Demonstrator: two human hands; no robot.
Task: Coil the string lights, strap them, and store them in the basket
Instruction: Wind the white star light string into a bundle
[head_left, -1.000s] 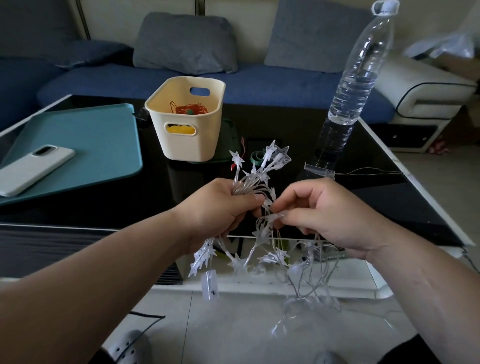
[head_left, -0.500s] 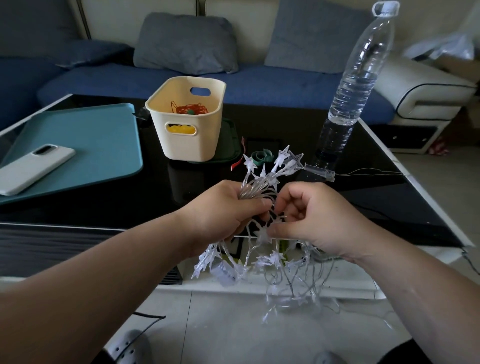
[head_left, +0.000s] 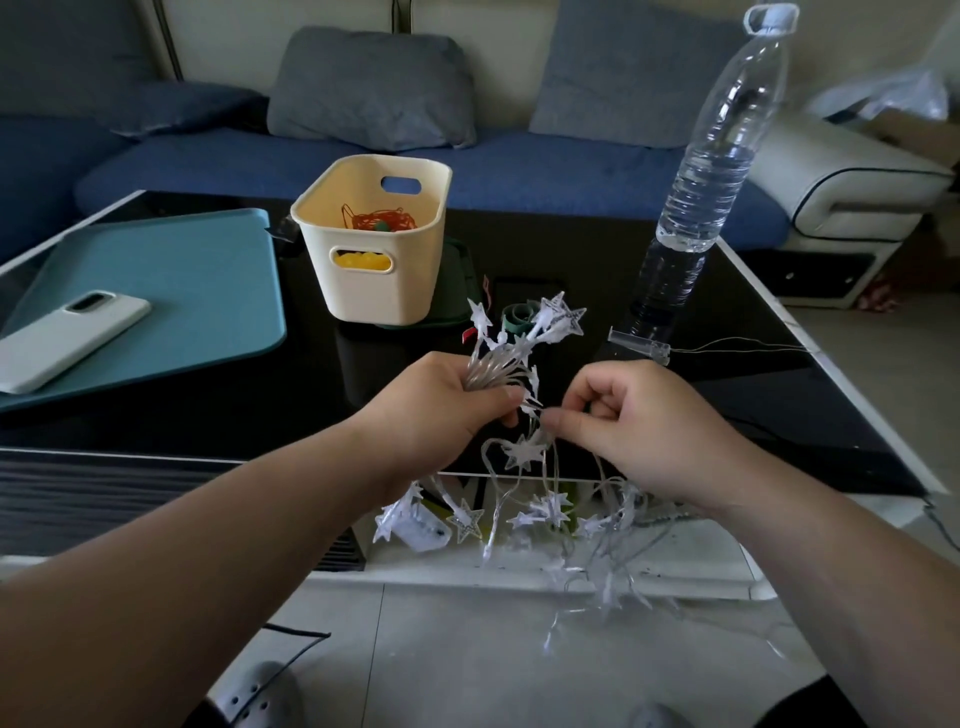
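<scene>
Black table (head_left: 260, 405) | left hand (head_left: 436, 410), right hand (head_left: 639, 431) — fingers (head_left: 597, 387) clutching string lights (head_left: 522, 451) | dangling end blurred

Left hand (head_left: 441, 410) gripping bunched star string lights (head_left: 519, 358), right hand (head_left: 639, 431) pinching a strand at its 3 o'clock, loose loops dangling toward 6, cream basket (head_left: 374, 280) at 11, water bottle (head_left: 727, 140) at 1, phone (head_left: 67, 338) on teal mat (head_left: 197, 280) at 9.

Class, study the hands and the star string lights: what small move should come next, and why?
Probably the right hand should bring the strand it pinches over to the bundle the left hand grips, adding another loop. Much of the string lights hangs loose below both hands, so coiling looks unfinished.
</scene>
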